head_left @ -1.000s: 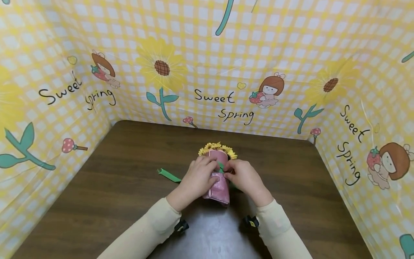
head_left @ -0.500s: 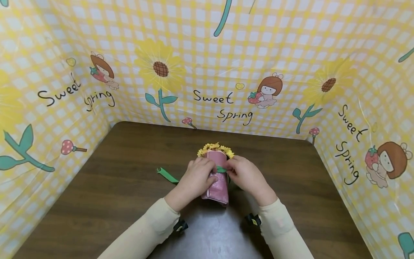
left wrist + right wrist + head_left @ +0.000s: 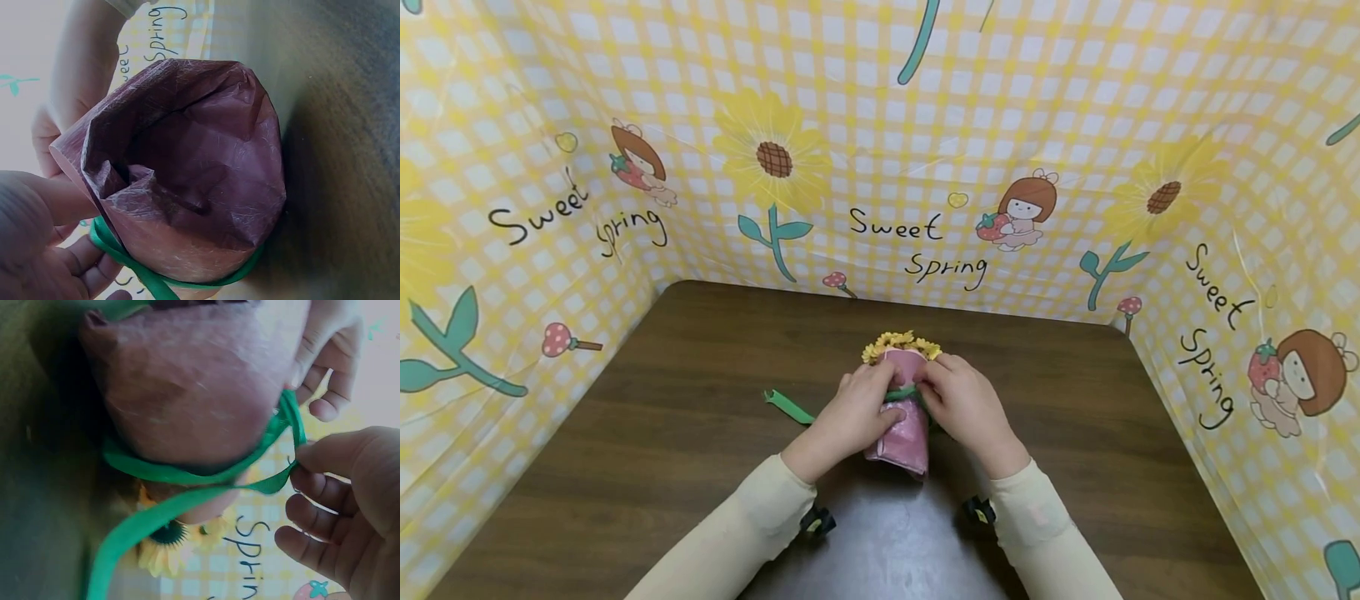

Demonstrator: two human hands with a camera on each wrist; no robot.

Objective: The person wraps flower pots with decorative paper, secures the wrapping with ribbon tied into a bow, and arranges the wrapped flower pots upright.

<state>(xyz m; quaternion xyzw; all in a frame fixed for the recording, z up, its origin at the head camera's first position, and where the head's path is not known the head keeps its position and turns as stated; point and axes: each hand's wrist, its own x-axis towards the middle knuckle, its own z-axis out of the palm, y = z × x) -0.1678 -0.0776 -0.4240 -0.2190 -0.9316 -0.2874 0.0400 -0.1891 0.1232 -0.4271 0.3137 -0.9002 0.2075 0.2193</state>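
Note:
A bouquet wrapped in pink paper (image 3: 904, 440) lies on the table, yellow flowers (image 3: 901, 340) at its far end. Its crumpled, hollow lower end (image 3: 206, 156) faces the left wrist camera. Green ribbon (image 3: 187, 499) runs round the wrap's middle. My left hand (image 3: 856, 407) grips the bouquet from the left, with the thumb on the paper just below the ribbon. On the other side my right hand (image 3: 972, 410) pinches a loop of the ribbon between thumb and index finger, the other fingers loosely bent. The fingertips partly hide the ribbon in the head view.
A loose ribbon end (image 3: 790, 407) stretches left across the dark wooden table (image 3: 700, 367). Yellow checked cloth (image 3: 880, 167) with printed flowers encloses the table at the back and both sides. Black wrist cameras (image 3: 817, 521) sit below each forearm.
My right hand first drew the green ribbon rightward across the wrap, then came back slightly left, closer to my left fingers. The left hand keeps its hold on the bouquet with little movement.

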